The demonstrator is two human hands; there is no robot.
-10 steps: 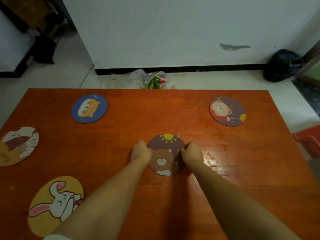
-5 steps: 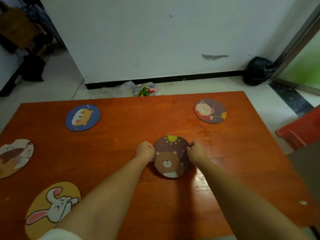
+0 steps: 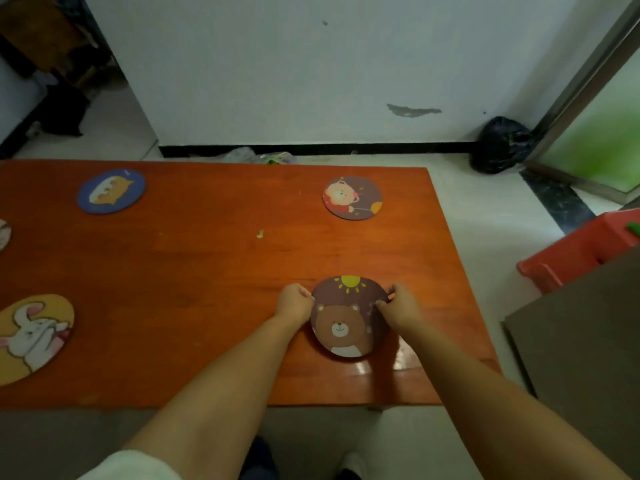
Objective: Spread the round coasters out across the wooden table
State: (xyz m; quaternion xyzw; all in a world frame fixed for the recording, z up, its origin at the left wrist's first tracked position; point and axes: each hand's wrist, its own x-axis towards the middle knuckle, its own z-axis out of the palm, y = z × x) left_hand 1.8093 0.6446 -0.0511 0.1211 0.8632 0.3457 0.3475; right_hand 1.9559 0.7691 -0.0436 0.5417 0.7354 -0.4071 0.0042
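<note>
A brown round coaster with a bear and a yellow sun [image 3: 346, 315] lies near the front right of the orange wooden table [image 3: 214, 271]. My left hand [image 3: 294, 303] grips its left rim and my right hand [image 3: 401, 308] grips its right rim. Other coasters lie flat and apart: a blue one with a dog [image 3: 111, 191] at the far left, a brown one with a pink bear [image 3: 352, 197] at the far right, a yellow rabbit one [image 3: 33, 336] at the front left, and a sliver of a white one [image 3: 4, 233] at the left edge.
A small yellowish speck [image 3: 260, 233] lies mid-table. On the floor to the right are a red plastic stool [image 3: 581, 249] and a dark grey board [image 3: 585, 348]. A black bag [image 3: 500, 143] sits by the white wall.
The bear-and-sun coaster has slid with both hands toward the table's front right. The view has shifted right and back, so the left coasters sit nearer the frame's edge.
</note>
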